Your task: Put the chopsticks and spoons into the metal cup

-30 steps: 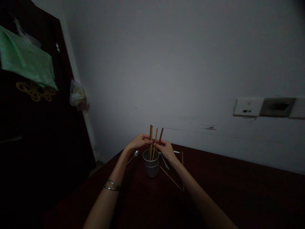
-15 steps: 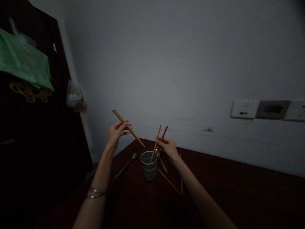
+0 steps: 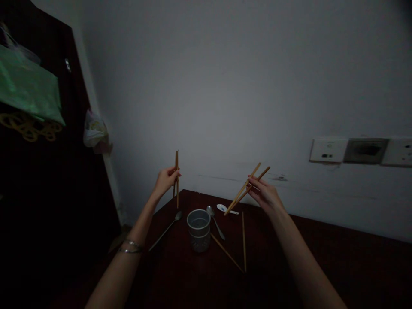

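Note:
Chopsticks (image 3: pixel 177 161) stand near upright in my left hand (image 3: pixel 165 181), which is closed around their middle, left of and above a grey metal cup (image 3: pixel 199 219). My right hand (image 3: pixel 264 193) pinches another pair of chopsticks (image 3: pixel 245 189), tilted with their lower tips crossing near a white spoon (image 3: pixel 222 207). The cup stands upright on the dark table, and no chopsticks show in it. A metal spoon (image 3: pixel 216 223) lies just right of the cup, and a long-handled spoon (image 3: pixel 167 229) lies to its left. Two loose chopsticks (image 3: pixel 243 240) rest on the table at the right.
The dark red table (image 3: pixel 309 262) meets a pale wall (image 3: pixel 206 94) at the back. Wall sockets (image 3: pixel 328 150) sit at the right. A dark door (image 3: pixel 48 184) with a green cloth bag (image 3: pixel 28 81) and a plastic bag (image 3: pixel 95 131) is at the left.
My right hand has lifted its chopsticks out of the cup and moved right, uncovering the white spoon. My left hand's chopsticks have turned from slanted to nearly upright.

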Demonstrator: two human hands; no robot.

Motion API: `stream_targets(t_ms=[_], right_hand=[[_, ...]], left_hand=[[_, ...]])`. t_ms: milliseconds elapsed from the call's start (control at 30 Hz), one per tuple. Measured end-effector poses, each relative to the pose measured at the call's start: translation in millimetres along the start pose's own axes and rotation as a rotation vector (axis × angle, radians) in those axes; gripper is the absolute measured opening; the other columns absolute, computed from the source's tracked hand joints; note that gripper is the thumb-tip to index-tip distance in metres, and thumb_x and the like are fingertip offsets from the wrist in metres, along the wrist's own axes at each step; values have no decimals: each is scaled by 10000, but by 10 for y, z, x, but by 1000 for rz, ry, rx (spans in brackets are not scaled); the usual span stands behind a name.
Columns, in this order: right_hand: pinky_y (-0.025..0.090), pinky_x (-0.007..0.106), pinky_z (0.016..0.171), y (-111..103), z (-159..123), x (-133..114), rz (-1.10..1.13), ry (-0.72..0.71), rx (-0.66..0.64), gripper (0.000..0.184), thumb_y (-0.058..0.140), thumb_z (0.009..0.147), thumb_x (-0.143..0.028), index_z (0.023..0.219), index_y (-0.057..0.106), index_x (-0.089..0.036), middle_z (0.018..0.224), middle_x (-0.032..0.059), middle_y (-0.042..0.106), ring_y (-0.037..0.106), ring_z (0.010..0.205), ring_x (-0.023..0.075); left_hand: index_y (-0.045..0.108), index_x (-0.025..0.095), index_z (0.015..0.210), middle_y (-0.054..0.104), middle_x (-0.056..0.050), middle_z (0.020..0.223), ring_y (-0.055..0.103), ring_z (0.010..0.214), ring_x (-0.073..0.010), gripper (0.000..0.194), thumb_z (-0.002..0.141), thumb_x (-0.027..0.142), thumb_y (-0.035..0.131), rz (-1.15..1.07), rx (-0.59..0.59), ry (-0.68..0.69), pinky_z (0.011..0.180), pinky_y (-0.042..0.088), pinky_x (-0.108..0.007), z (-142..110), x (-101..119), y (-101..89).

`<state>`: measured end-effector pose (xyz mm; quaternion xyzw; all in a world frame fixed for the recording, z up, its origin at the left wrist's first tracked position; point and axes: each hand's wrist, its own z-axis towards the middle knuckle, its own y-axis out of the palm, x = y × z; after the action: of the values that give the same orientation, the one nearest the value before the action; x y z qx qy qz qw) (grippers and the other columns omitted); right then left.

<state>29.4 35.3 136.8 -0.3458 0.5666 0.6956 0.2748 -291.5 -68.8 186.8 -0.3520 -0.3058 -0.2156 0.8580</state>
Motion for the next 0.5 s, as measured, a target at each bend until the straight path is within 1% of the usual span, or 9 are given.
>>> stream_targets(t_ms=[67, 100, 167, 233, 300, 367, 433, 500], right_hand=[[514, 159, 583, -158, 72, 16, -39, 56, 36, 126, 673, 647, -118, 767, 653, -150, 663, 1, 644, 597, 596, 77], [512, 154, 571, -229, 101, 38, -63, 88, 52, 108, 661, 659, -107, 759, 649, -146, 658, 4, 644, 597, 584, 75], [509, 156, 551, -352, 149, 103, -122, 151, 71, 86, 650, 670, -94, 741, 640, -141, 651, 12, 648, 597, 564, 77], [509, 163, 544, -449, 186, 185, -190, 200, 81, 80, 661, 665, -100, 728, 633, -142, 643, 18, 651, 598, 550, 82], [506, 165, 541, -521, 218, 265, -252, 232, 79, 89, 677, 658, -118, 728, 628, -145, 637, 21, 653, 601, 546, 85], [501, 163, 541, -570, 243, 333, -298, 257, 72, 101, 685, 654, -132, 734, 624, -147, 630, 22, 653, 605, 546, 85], [496, 162, 541, -600, 262, 384, -332, 281, 72, 108, 688, 654, -140, 738, 619, -146, 613, 18, 649, 603, 536, 83], [491, 164, 536, -622, 274, 424, -358, 304, 80, 106, 685, 657, -139, 735, 613, -143, 585, 11, 639, 595, 515, 80]], left_hand=[[638, 127, 906, 670, -82, 806, 607, 717, -163, 281, 780, 304, 459, 311, -175, 101, 596, 441, -228, 156, -85, 208], [646, 146, 907, 672, -80, 830, 605, 758, -169, 258, 786, 281, 462, 462, -255, 140, 639, 435, -233, 212, -130, 325], [650, 176, 937, 668, -93, 900, 601, 818, -188, 248, 800, 264, 462, 717, -369, 175, 682, 426, -247, 265, -228, 569], [648, 178, 961, 657, -125, 947, 601, 847, -210, 258, 818, 261, 450, 886, -473, 198, 707, 427, -268, 247, -339, 806], [652, 158, 952, 653, -153, 943, 606, 855, -238, 260, 822, 255, 448, 989, -573, 245, 723, 437, -302, 188, -464, 1015], [654, 132, 942, 653, -172, 926, 612, 861, -255, 251, 814, 221, 458, 1055, -647, 272, 733, 447, -322, 123, -592, 1181], [656, 110, 926, 653, -182, 918, 615, 868, -262, 243, 807, 180, 456, 1081, -684, 283, 742, 455, -334, 71, -709, 1299], [656, 99, 910, 652, -186, 918, 615, 880, -265, 246, 810, 157, 439, 1081, -692, 290, 752, 459, -350, 37, -803, 1372]])
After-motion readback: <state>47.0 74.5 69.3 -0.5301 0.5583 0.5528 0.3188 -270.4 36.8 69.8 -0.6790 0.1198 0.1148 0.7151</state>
